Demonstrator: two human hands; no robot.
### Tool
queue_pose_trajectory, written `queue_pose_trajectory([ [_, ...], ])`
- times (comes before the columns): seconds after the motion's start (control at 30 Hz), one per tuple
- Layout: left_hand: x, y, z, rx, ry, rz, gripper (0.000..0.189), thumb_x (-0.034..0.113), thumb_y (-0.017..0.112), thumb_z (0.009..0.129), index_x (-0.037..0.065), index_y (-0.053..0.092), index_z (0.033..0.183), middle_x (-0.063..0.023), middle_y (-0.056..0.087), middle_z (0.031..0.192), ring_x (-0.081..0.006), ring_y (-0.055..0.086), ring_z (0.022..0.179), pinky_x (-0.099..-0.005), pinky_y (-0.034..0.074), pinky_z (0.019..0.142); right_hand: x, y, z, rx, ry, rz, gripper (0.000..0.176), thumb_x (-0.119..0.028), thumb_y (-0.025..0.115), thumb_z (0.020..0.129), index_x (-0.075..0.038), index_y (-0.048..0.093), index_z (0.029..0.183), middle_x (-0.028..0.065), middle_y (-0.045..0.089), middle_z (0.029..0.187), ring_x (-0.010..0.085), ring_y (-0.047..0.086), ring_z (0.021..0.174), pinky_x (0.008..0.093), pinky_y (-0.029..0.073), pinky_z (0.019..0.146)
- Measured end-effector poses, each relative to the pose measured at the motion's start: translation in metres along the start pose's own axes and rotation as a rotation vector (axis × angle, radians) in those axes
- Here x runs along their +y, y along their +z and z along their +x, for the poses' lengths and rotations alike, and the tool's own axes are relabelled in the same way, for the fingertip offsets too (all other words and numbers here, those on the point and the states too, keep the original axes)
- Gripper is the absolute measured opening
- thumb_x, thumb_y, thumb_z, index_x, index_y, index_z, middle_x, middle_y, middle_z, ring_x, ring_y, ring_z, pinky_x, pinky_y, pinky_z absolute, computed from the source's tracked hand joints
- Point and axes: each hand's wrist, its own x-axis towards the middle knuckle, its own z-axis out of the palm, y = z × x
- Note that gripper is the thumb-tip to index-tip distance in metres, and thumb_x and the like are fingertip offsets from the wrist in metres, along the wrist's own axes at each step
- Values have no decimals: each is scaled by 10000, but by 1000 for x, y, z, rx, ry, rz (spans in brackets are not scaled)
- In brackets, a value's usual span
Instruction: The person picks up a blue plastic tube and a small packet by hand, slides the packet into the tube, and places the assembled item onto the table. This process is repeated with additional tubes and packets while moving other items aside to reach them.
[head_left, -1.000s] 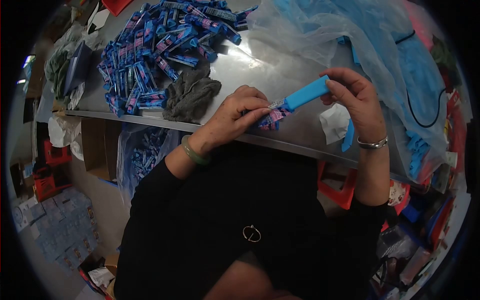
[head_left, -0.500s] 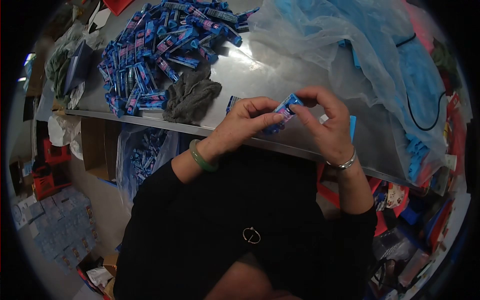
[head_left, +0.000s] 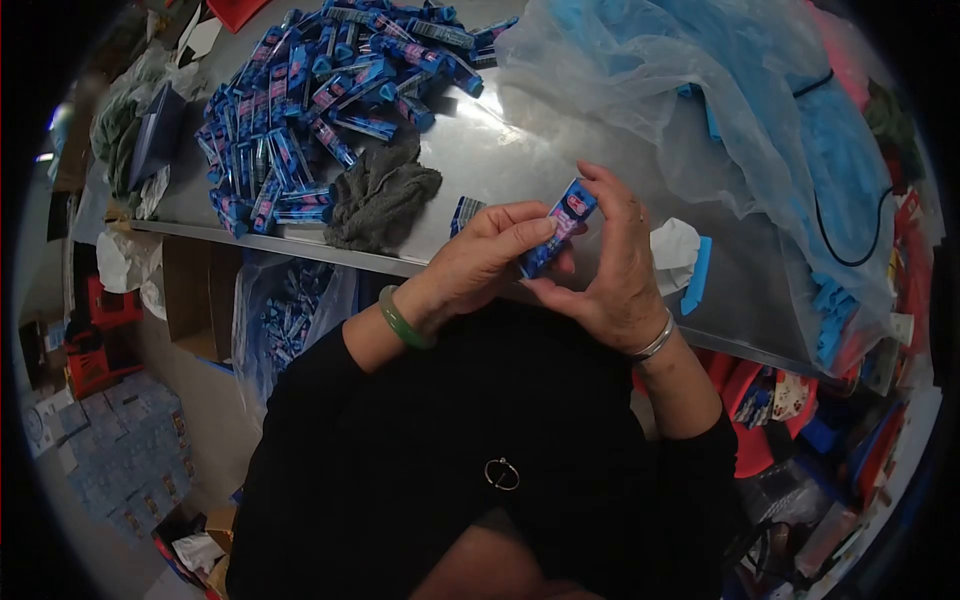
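Your right hand has dropped behind the blue printed box, now tilted. Left hand opposite; both grips clamped on it, over the worktop.

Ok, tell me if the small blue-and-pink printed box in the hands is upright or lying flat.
Neither: tilted. The small blue-and-pink printed box leans up to the right, held between left hand and right hand.

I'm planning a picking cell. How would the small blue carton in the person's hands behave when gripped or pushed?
The blue carton is probably light: fingertips of the left hand and right hand alone hold it up. Its flat sides suggest sliding, not rolling. If card, it may dent when squeezed hard.
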Motion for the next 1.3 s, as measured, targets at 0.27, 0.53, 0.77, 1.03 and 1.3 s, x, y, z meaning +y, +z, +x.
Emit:
queue_pose_trajectory([
  [0.27,47,-24,7,207,215,598,198,206,629,929,65,664,1064,-4,661,865,-73,617,808,-220,494,730,51,-38,12,-69,195,-51,664,-264,725,796,15,423,1317,217,445,1364,360,436,1274,413,369,1051],
  [0.53,235,-133,-16,893,798,2206,330,220,704,847,40,636,1115,-115,678,979,-259,641,871,-353,498,764,186,-105,29,76,272,-766,353,-172,551,914,-57,556,1248,232,576,1224,409,531,1135,438,416,979],
  [0.77,130,-70,-5,576,882,1925,250,178,733,794,50,642,988,-118,631,969,-301,595,913,-376,465,789,211,-81,49,37,382,-900,285,-246,526,920,-62,630,1111,204,636,1091,393,595,1009,465,480,871],
  [1.03,7,-40,5,232,450,1648,260,156,757,734,59,615,928,-99,564,855,-300,548,859,-399,436,768,267,-50,74,-177,593,-1208,616,-242,622,859,-94,396,1413,191,367,1470,385,356,1342,424,293,1125],
  [1.3,3,-38,15,247,314,1508,257,141,784,696,63,619,877,-81,578,815,-289,547,829,-393,428,760,210,-59,62,-182,536,-984,609,-200,658,776,-85,480,1347,207,439,1407,376,406,1306,424,323,1105],
])
